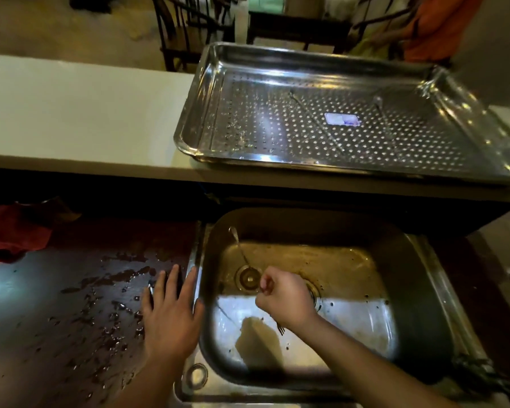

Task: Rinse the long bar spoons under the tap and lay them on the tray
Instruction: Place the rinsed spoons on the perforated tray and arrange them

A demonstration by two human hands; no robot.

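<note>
My right hand [283, 295] is closed around a long bar spoon [238, 245] over the steel sink [418, 293]. The spoon's bowl points up toward the sink's far left corner, and its forked end sticks out below my wrist. My left hand [171, 313] lies flat with fingers spread on the wet dark counter [71, 304], just left of the sink rim. On the raised white ledge stands a perforated steel tray [206, 92]. Two bar spoons lie in it: one [315, 122] near the middle, another [384, 122] to the right. No tap or running water is visible.
A red cloth [9, 234] lies crumpled at the counter's far left. The white ledge [80, 113] stretches left of the tray. Chairs [183, 28] and a dark table stand behind it. A round hole [198, 376] sits in the sink's near left rim.
</note>
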